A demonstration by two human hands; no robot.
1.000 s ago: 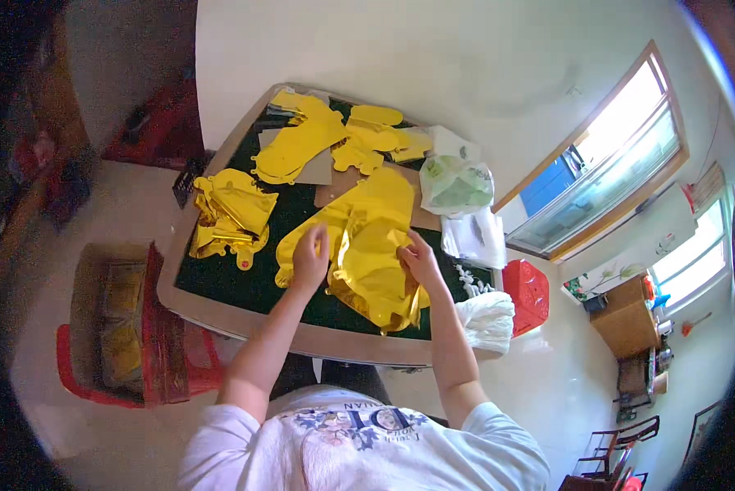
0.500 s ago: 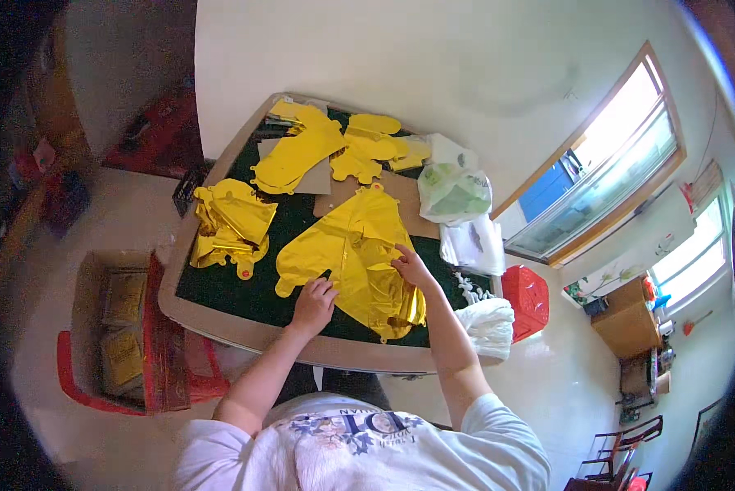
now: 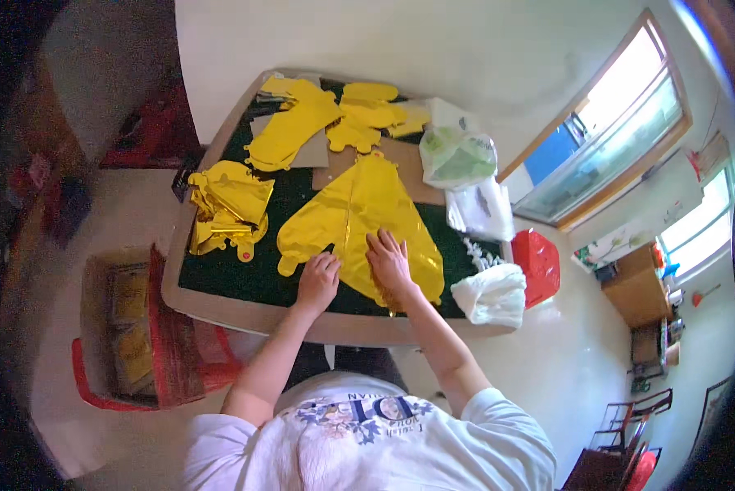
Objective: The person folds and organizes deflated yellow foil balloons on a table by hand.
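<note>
Currently both hands press flat, fingers spread and gripping nothing: left hand [image 3: 318, 277] and right hand [image 3: 389, 260] on a flat, shiny gold foil balloon [image 3: 359, 225] mid-table [image 3: 220, 299]. Folded gold stack [image 3: 228, 204] looks done; several unfolded gold balloons [image 3: 326, 119] remain at the far edge.

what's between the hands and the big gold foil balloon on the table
Nothing visible. The left hand and right hand both lie flat on the balloon, side by side near its lower edge. The folded stack lies apart, to the left.
</note>
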